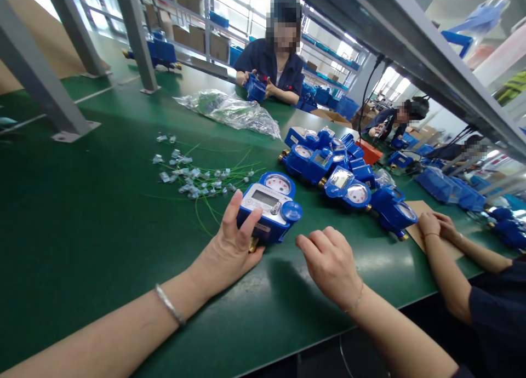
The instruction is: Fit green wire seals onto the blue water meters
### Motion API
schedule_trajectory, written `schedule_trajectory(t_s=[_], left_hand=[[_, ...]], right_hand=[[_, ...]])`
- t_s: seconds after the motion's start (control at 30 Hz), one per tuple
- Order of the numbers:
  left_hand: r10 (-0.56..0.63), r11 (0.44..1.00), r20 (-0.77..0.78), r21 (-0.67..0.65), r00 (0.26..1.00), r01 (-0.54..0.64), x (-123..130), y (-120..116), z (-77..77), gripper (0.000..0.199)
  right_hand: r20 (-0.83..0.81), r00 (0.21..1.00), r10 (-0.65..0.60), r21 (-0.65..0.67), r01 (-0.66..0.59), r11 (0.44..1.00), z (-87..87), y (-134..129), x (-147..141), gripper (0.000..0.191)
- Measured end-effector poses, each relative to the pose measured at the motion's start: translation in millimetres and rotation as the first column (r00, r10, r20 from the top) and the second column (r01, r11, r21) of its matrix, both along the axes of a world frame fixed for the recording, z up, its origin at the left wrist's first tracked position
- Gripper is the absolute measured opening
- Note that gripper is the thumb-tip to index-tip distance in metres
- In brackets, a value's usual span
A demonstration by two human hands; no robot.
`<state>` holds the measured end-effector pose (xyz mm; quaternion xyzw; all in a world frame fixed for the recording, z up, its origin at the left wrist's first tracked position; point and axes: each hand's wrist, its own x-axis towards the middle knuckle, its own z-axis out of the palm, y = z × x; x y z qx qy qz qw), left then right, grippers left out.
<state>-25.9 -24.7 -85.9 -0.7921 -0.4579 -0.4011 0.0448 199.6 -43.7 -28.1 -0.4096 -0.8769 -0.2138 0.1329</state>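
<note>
My left hand (230, 244) grips a blue water meter (267, 205) just above the green table, its fingers around the left side and the brass fitting. The meter's grey face with a small display is turned up, and a round blue cap sits at its right corner. My right hand (331, 263) is to the right of the meter, apart from it, with the fingers curled in; whatever they may hold is hidden. Behind the meter lies a loose bunch of pale seal tags (197, 181) with thin green wires.
A pile of blue water meters (329, 159) stands at the right. Clear plastic bags (230, 112) lie farther back. Across the green table (102, 230) a person (271, 66) holds a blue meter. Another person's hands (435, 227) rest on cardboard at right. Grey posts (135, 38) rise at left.
</note>
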Motion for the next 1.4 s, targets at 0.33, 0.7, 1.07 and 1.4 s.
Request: schedule_trajectory(t_s=[0.33,0.7,1.07,1.4], left_hand=[[-0.013,1.000,-0.003,-0.026,1.000,0.013,-1.8,-4.3,-1.0,0.089],[0.021,0.993,-0.031,0.119,0.999,-0.018,3.2,-36.9,15.1,0.039],[0.219,0.432,0.561,-0.789,0.799,0.436,54.9,-34.1,3.2,0.035],[-0.015,0.527,0.029,-0.849,0.999,0.032,12.5,-46.5,37.0,0.025]], right_hand=[[0.136,0.990,0.037,0.079,-0.048,0.996,6.7,0.0,-12.2,0.022],[0.157,0.980,0.124,-0.015,-0.123,0.992,0.6,0.1,-25.4,0.020],[-0.266,0.963,0.044,-0.159,-0.089,0.983,-37.7,7.7,-30.4,0.016],[-0.428,0.899,-0.096,-0.400,-0.093,0.912,-35.9,-3.7,16.9,0.024]])
